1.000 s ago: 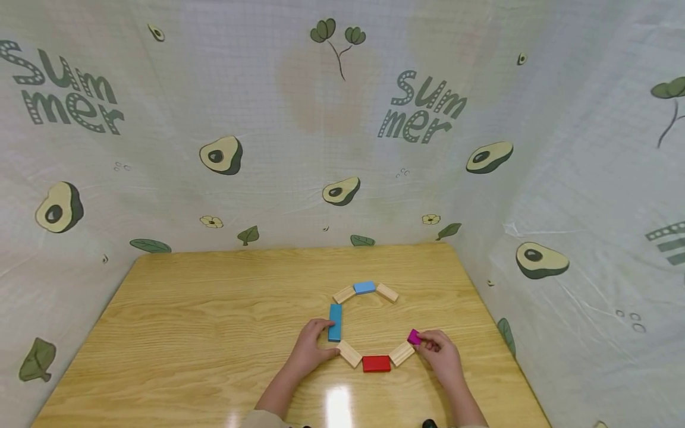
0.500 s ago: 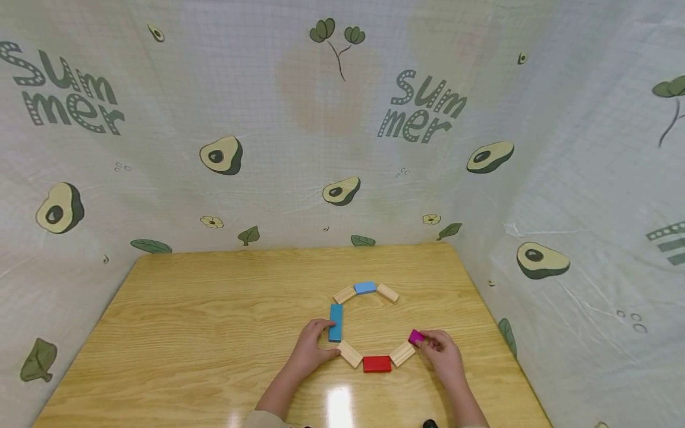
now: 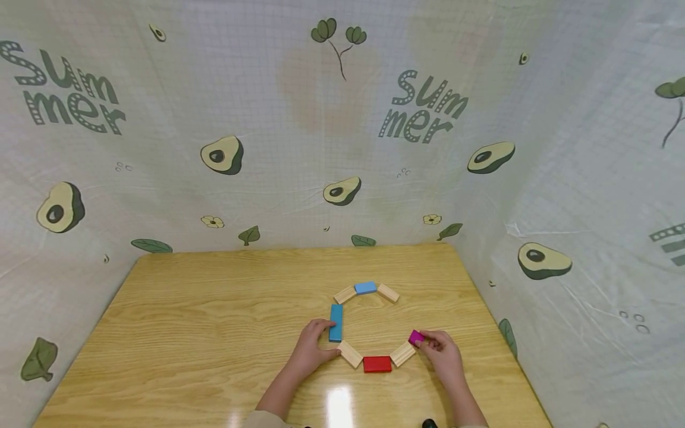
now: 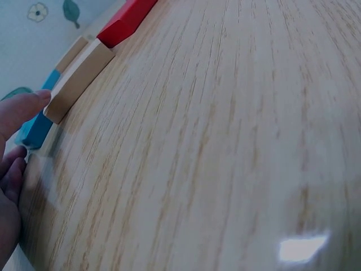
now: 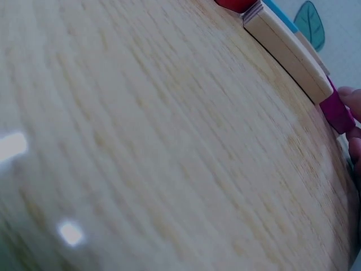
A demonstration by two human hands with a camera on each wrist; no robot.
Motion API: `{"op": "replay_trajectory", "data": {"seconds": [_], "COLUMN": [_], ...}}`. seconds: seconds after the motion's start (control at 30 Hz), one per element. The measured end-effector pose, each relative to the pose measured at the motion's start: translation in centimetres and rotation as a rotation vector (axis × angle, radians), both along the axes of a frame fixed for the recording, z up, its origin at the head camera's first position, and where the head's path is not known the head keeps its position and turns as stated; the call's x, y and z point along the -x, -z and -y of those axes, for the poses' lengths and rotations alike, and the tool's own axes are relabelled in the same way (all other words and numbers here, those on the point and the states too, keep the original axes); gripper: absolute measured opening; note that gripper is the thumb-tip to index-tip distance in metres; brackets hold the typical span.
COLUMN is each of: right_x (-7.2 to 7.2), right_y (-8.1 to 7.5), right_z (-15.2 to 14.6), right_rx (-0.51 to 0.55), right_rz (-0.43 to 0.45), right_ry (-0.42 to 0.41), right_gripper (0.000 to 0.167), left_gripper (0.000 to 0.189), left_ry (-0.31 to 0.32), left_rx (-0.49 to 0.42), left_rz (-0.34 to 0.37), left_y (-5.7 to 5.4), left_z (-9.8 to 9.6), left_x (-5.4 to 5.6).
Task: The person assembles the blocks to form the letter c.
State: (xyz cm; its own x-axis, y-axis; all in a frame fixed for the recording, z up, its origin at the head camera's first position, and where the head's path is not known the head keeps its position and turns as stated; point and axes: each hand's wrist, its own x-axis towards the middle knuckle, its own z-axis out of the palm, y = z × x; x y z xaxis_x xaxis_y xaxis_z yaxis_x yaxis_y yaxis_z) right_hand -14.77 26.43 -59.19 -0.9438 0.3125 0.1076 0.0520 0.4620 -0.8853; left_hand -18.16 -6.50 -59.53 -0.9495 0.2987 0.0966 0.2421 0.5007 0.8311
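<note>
In the head view, my right hand (image 3: 443,352) pinches a small magenta block (image 3: 415,337) by its right side. That block sits at the upper end of a plain wooden block (image 3: 402,355). My left hand (image 3: 311,345) has its fingertips at the left side of a long blue block (image 3: 335,323), and its thumb touches the end of another plain wooden block (image 3: 350,354). A red block (image 3: 377,364) lies between the two plain ones. The left wrist view shows the thumb (image 4: 27,110) against the wood; the right wrist view shows fingers on the magenta block (image 5: 337,111).
Farther back, a light blue block (image 3: 365,288) lies between two plain wooden blocks (image 3: 345,295), continuing a curved outline with a gap at the right. The wooden table (image 3: 214,321) meets a patterned sheet (image 3: 267,119) behind and on both sides.
The magenta block has shifted very slightly in the right hand's pinch, now sitting close against the plain block's end. The left hand stays in place.
</note>
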Motion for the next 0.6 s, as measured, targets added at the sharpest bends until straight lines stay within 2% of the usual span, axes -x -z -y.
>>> {"op": "replay_trajectory", "data": {"seconds": [0.3,0.6], "right_x": [0.02,0.09], "right_y": [-0.46,-0.29], "right_z": [0.16,0.07], "right_rx": [0.024,0.036], "right_rz": [0.060,0.058], "right_ry": [-0.013,-0.020], "right_gripper": [0.023,0.022], "left_gripper": [0.061,0.061], "left_ry": [-0.002,0.002], "left_rx": [-0.002,-0.002], "left_rz": [-0.001,-0.005], "left_y": [0.02,-0.07], "left_z": [-0.01,0.01], "left_x": [-0.01,0.02]}}
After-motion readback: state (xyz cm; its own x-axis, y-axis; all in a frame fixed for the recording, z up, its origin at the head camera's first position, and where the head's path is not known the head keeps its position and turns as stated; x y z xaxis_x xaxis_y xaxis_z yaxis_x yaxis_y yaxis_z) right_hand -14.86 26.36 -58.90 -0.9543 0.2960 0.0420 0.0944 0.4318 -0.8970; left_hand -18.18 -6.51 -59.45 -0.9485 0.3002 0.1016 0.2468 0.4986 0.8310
